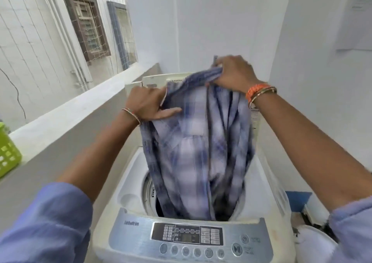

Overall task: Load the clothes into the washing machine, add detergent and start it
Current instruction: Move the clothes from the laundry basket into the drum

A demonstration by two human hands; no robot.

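A blue and white checked shirt (193,146) hangs over the open top-loading washing machine (128,184), its lower end down inside the drum. My left hand (148,105) grips the shirt's upper left edge, thumb lying across the cloth. My right hand (234,72) holds the bunched collar part higher up, at the back. The machine's lid (159,79) stands raised behind the shirt. The control panel (187,235) with its row of buttons faces me at the front.
A low grey parapet wall (66,126) runs along the left of the machine, with a green plastic basket (8,152) on it at the far left. A white bucket (314,244) and a blue object (298,201) sit at the machine's right. White walls close in behind and right.
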